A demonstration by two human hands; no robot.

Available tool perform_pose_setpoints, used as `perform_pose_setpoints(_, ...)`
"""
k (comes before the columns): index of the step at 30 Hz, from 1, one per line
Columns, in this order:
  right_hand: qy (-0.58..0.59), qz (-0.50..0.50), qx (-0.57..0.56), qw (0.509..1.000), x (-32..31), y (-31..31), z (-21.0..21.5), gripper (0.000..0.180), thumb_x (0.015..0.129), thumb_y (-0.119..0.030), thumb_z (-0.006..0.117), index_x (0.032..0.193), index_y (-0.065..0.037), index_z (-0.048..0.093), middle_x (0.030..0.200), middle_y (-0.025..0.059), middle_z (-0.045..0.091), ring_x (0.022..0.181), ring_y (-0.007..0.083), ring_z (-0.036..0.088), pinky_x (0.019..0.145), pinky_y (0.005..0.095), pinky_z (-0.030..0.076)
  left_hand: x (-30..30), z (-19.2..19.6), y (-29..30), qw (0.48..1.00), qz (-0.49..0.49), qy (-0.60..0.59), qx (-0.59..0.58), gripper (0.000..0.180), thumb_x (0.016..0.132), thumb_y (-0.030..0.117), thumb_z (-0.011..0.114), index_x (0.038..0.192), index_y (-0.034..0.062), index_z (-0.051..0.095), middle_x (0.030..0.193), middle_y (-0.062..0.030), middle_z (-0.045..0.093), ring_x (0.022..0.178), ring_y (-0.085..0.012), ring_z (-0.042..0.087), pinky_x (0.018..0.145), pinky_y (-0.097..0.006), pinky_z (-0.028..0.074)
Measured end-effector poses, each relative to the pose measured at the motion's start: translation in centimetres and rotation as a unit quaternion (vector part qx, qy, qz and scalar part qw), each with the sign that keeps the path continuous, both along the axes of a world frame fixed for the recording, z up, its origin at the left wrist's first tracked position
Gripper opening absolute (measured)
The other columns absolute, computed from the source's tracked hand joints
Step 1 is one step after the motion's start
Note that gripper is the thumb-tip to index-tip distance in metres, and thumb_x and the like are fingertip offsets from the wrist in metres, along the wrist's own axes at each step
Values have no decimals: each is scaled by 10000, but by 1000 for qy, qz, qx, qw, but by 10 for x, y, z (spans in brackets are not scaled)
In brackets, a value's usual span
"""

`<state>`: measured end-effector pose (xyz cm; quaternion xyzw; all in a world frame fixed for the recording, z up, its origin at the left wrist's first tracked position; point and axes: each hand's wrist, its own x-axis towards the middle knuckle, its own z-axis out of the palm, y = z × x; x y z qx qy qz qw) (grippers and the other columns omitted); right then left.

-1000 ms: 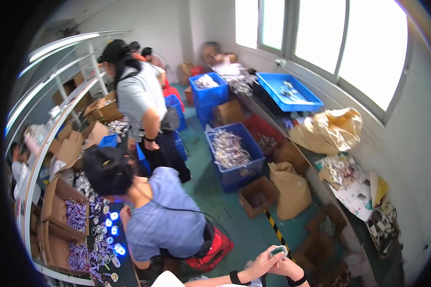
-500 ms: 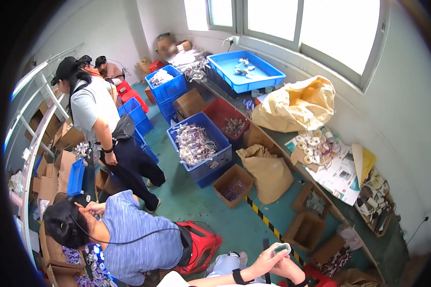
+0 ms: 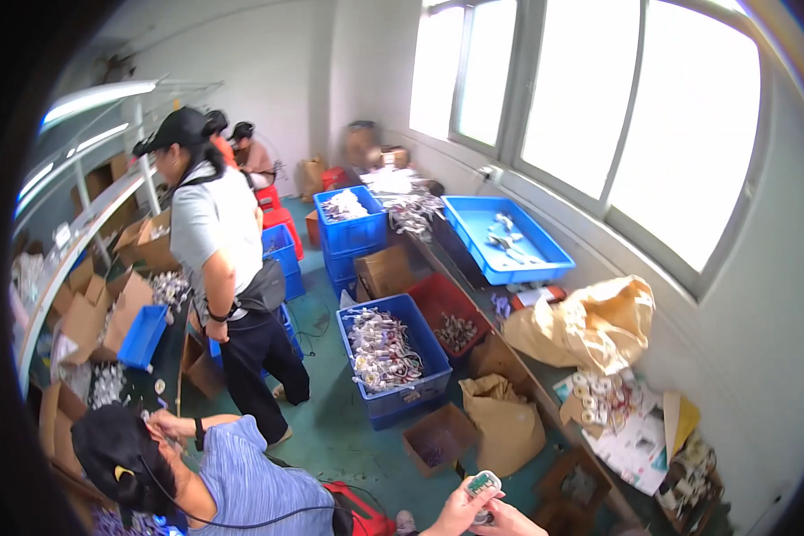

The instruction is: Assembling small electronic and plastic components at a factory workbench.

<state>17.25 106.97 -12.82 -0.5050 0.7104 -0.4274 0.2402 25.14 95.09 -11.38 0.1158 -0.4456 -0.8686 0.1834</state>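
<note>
At the lower edge, my left hand is closed around a small white plastic casing with a green circuit board showing at its upper end. My right hand meets it from the other side, its fingers closed at the casing's lower part. A greyish rounded piece shows between the two hands; whether it belongs to the same casing I cannot tell. Both hands are held up above the floor, in front of an open cardboard box and a brown sack.
A blue crate full of white wired parts stands ahead, beside a red bin. Along the windows runs a bench with a blue tray and a yellowish sack. One co-worker sits at left; another stands beyond.
The view has tilted up and turned, so the scene sits lower in the picture. My hands have moved lower and left in it, still on the casing; its circuit board now shows more plainly.
</note>
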Motion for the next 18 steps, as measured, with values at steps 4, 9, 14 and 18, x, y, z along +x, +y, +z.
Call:
perform_pose_setpoints(4,-8,86,21,996,-31,-61,24,305,673,-113,716,875,-16,509,714,145,562,674,296,566,613,371,450,-5,12,-53,996,45,-28,-75,197,908,185,535,1006,17,568,839,-14,608,744,-60,559,686,-207,457)
perform_pose_setpoints(9,-33,124,15,992,-34,-130,49,339,680,-116,696,949,-13,518,939,158,558,807,286,560,710,348,461,-4,-2,-115,973,172,-68,-135,277,912,274,525,915,7,599,782,-9,611,708,-53,532,629,-204,426)
perform_pose_setpoints(14,-66,189,0,980,-55,-158,25,341,687,-82,678,974,-35,500,886,119,543,791,242,552,711,344,453,-28,-1,-130,981,168,-82,-46,352,936,349,456,860,22,560,611,3,524,550,-64,460,538,-218,384)
perform_pose_setpoints(18,-207,207,-36,956,-75,-180,30,338,731,-61,671,1016,-41,489,897,63,533,818,129,514,707,290,449,-54,19,-147,969,242,-49,-20,354,947,342,425,805,31,516,528,30,388,453,-68,346,482,-240,344)
